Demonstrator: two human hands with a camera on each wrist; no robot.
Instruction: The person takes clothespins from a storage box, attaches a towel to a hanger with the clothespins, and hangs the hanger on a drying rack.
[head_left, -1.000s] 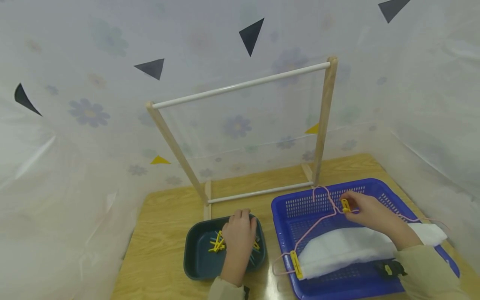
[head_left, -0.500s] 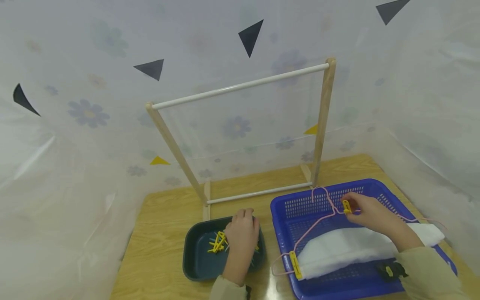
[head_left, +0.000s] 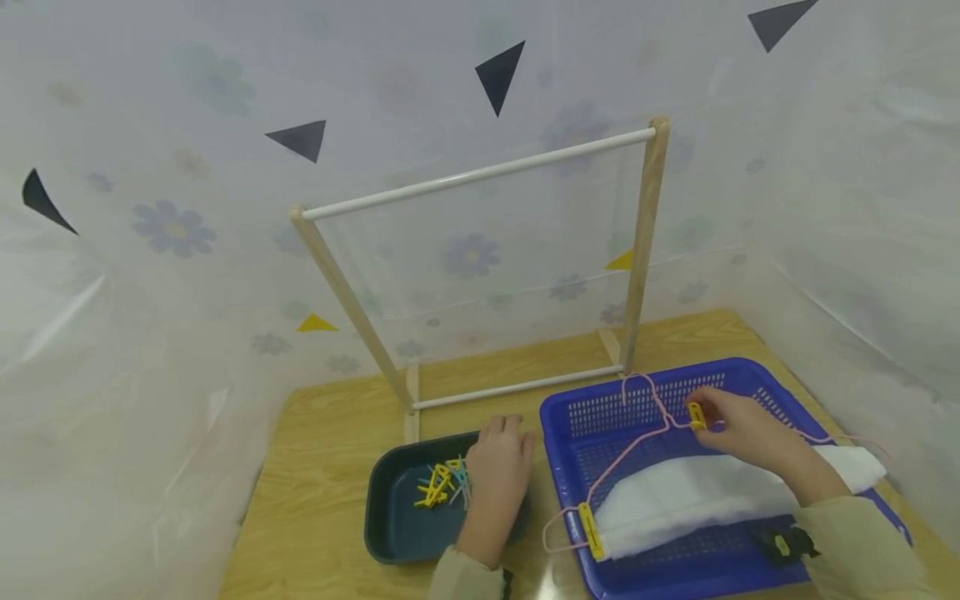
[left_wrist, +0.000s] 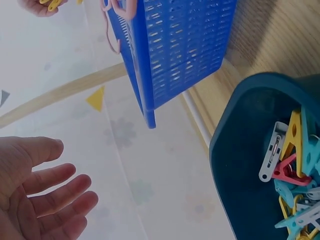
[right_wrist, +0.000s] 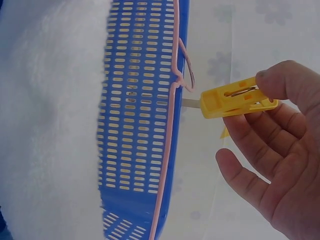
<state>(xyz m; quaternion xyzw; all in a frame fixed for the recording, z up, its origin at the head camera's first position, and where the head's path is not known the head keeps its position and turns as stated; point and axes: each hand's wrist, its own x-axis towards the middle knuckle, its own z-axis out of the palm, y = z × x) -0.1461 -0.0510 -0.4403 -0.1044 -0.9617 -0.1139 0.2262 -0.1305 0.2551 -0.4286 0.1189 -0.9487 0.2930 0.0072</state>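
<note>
My right hand (head_left: 742,427) pinches a yellow clothespin (right_wrist: 237,97) between thumb and fingers, above the blue basket (head_left: 564,433). Below it, a pink hanger (head_left: 626,457) lies across the basket over a folded white cloth (head_left: 693,492). Another yellow clothespin (head_left: 591,531) clips the cloth's left end to the hanger. My left hand (head_left: 498,475) is over the right side of the dark green bin (head_left: 382,533), its fingers loosely bent and holding nothing in the left wrist view. Clothespins (left_wrist: 296,135) in yellow, teal, grey and red lie in the bin, partly hidden by that hand in the head view.
Behind the bin and basket stands a wooden rack with a white top bar (head_left: 480,173) and a lower white bar (head_left: 517,387). A translucent flowered sheet (head_left: 187,350) encloses the wooden table (head_left: 307,467) at the back and sides.
My left hand has shifted right and slightly up across the bin, uncovering more yellow and teal clothespins. My right hand holds the yellow clothespin in nearly the same place, turned slightly.
</note>
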